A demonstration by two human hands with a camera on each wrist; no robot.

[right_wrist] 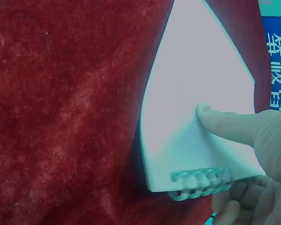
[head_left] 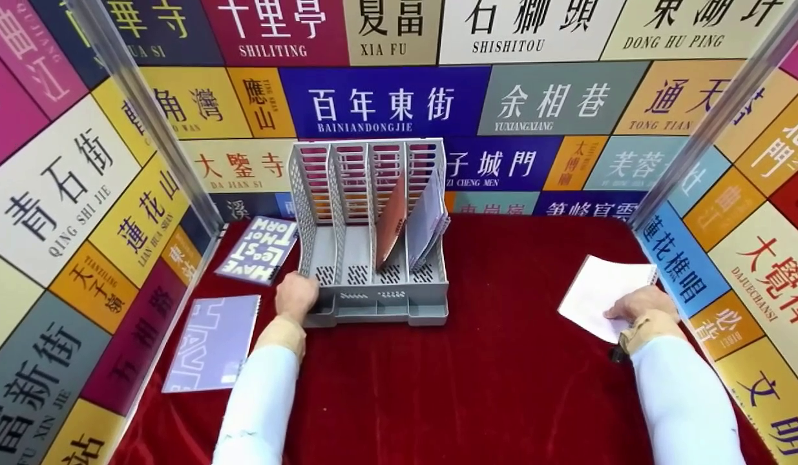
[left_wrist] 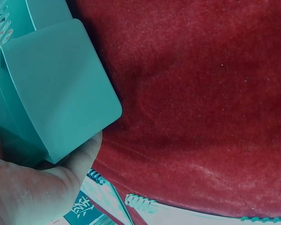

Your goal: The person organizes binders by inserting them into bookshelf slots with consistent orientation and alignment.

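A grey file rack point(head_left: 377, 309) with several upright slots stands at the back of the table. My left hand point(head_left: 296, 297) grips its front left corner; in the left wrist view the hand point(left_wrist: 35, 190) wraps the end of the rack point(left_wrist: 65, 89). Over at the right, my right hand point(head_left: 645, 306) holds a white spiral-bound notebook point(head_left: 596, 294). The right wrist view shows the thumb pressed on the notebook's page point(right_wrist: 192, 84) and the other fingers curled beneath. A reddish-brown notebook point(head_left: 392, 223) and a lilac one point(head_left: 426, 223) lean in the rack's right slots.
Left of the rack lie a purple notebook with white lettering point(head_left: 260, 250) and, nearer, a larger lilac notebook point(head_left: 212, 342). Red velvet cloth point(head_left: 476, 381) covers the table. Printed panels point(head_left: 386, 103) and metal posts point(head_left: 715, 123) bound it at the back and sides.
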